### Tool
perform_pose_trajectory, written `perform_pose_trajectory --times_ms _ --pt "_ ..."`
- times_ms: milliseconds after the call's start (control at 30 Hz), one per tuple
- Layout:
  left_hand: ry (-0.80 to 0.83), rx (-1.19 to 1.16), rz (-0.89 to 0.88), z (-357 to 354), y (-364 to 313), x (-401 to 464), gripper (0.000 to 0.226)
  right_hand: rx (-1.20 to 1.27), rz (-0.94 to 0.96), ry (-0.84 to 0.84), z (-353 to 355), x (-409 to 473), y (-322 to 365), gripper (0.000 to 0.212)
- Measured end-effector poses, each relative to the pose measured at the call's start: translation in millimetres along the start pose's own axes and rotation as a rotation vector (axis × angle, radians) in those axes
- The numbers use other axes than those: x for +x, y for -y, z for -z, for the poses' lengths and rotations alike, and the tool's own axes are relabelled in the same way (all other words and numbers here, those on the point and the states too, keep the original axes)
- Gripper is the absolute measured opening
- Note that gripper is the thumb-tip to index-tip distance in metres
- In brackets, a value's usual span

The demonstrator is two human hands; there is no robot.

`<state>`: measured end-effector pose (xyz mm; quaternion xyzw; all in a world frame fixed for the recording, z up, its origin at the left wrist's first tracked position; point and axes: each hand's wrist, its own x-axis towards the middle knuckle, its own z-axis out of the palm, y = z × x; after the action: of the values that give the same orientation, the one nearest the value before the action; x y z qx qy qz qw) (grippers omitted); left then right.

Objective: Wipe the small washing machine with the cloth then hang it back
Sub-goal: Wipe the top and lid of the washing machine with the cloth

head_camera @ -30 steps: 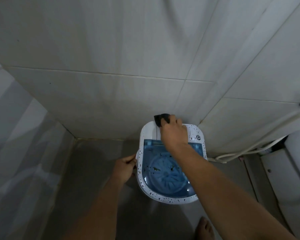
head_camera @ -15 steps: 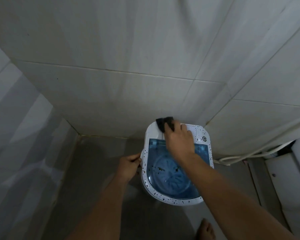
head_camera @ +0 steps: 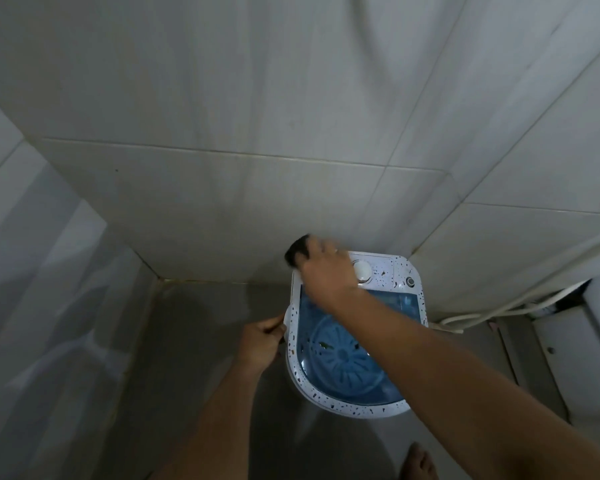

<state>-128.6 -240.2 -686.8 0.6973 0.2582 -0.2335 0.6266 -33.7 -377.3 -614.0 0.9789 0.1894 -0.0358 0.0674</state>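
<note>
A small white speckled washing machine [head_camera: 404, 275] with a blue see-through lid stands on the floor against the tiled wall. My right hand [head_camera: 324, 270] presses a dark cloth [head_camera: 297, 251] on the machine's back left corner; the cloth sticks out past my fingers and is blurred. My left hand [head_camera: 260, 341] grips the machine's left side handle. A round white knob [head_camera: 362, 270] and a small button [head_camera: 410, 281] show on the control panel to the right of my right hand.
White hoses [head_camera: 499, 306] run along the wall to the right of the machine. A white fixture [head_camera: 589, 358] fills the right edge. A bare foot [head_camera: 418, 462] stands at the bottom. Tiled walls close in at left and behind.
My right hand slid the cloth left, off toward the machine's back left corner, uncovering the round knob. The left hand kept its hold on the side.
</note>
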Motion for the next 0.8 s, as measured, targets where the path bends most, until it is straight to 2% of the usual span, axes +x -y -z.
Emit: perform_pose_trajectory --times_ms 67,133,267,333,400,500,567,633,700,800 --pt "0.009 0.005 0.007 1 1 2 0.026 -0.060 0.235 0.017 -8 -32 18 0.049" --pt "0.021 -0.010 0.018 2 0 2 0.027 -0.036 0.239 -0.013 -13 -33 7 0.047" --pt "0.040 0.020 0.020 3 -1 1 0.031 0.104 -0.202 -0.003 -3 12 -33 0.045" --pt "0.040 0.025 0.012 3 -3 0 0.031 0.159 -0.284 -0.020 -9 7 -35 0.044" --pt "0.026 0.001 0.016 2 -5 -1 0.032 0.136 -0.185 -0.073 -24 -23 -25 0.053" --pt "0.022 -0.044 0.026 0 -5 -1 0.031 0.128 0.213 -0.113 -41 -78 -17 0.067" --pt "0.021 -0.026 0.022 1 -5 0 0.031 0.097 0.296 -0.135 -44 -76 -38 0.062" --pt "0.017 0.020 0.013 2 -6 0 0.032 0.095 0.119 -0.178 -36 -52 -60 0.050" --pt "0.006 0.042 0.005 2 -7 -3 0.033 0.272 -0.141 -0.196 -19 -26 -77 0.039" --pt "-0.014 0.053 0.007 0 -9 -6 0.034 0.479 -0.304 -0.226 -4 -7 -105 0.035"
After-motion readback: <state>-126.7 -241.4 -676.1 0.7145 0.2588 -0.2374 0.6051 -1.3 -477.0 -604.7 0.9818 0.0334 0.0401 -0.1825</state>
